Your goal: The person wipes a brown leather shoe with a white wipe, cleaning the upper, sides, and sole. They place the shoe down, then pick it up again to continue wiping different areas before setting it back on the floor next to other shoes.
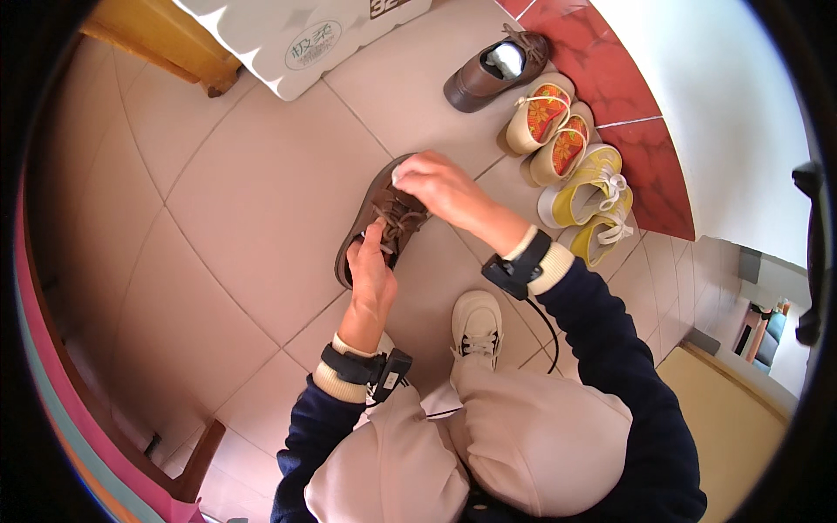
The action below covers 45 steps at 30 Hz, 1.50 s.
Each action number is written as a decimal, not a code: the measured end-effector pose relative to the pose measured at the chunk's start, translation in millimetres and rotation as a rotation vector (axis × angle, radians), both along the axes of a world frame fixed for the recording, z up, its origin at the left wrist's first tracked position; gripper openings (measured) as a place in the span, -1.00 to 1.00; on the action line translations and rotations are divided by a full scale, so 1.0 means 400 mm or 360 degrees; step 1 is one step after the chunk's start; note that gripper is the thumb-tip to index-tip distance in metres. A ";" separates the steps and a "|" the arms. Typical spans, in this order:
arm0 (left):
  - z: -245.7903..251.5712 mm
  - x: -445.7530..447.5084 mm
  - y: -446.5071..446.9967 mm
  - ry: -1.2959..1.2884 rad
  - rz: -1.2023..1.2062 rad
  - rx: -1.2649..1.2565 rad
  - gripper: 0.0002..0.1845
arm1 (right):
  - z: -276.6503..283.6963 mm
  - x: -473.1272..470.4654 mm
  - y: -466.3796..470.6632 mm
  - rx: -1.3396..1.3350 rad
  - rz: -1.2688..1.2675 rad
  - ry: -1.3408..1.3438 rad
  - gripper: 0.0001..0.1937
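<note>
A brown leather lace-up shoe is before me above the tiled floor, its toe pointing away. My left hand grips it by the opening, with the thumb on the tongue below the tied laces and some fingers hidden inside. Over the toe, my right hand is bent down with its fingers together. A bit of white cloth or tissue pokes out between those fingertips, and most of it is hidden. Whether the sole touches the floor I cannot tell.
Along a red tiled ledge stand another brown shoe with white stuffing inside, beige strapped shoes and yellow sneakers. A large white pack sits at the top, beside a wooden furniture leg. My own white shoe is close by.
</note>
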State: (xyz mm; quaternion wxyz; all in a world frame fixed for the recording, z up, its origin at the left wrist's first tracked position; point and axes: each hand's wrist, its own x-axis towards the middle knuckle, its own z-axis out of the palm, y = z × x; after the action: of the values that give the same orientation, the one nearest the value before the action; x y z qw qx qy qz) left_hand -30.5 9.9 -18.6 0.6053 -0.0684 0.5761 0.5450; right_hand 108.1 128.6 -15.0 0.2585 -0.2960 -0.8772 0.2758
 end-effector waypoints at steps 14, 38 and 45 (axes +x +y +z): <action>0.006 0.008 0.009 -0.0002 0.0096 -0.0084 -0.69 | -0.020 0.035 -0.102 -0.0379 -0.0726 -0.0254 -0.88; 0.015 0.002 -0.003 -0.0074 -0.0092 -0.0035 -0.59 | -0.030 0.027 -0.134 -0.0917 -0.0618 0.0267 -0.90; 0.018 -0.007 -0.001 -0.0107 -0.0073 -0.0128 -0.61 | -0.008 0.046 -0.172 -0.1599 -0.0551 -0.0155 -0.87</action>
State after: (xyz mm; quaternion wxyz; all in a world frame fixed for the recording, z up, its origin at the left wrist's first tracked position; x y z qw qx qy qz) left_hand -33.3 9.4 -11.5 0.6334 -0.0978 0.5783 0.5049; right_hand 126.6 59.6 -18.2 0.0855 -0.5361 -0.5864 0.6011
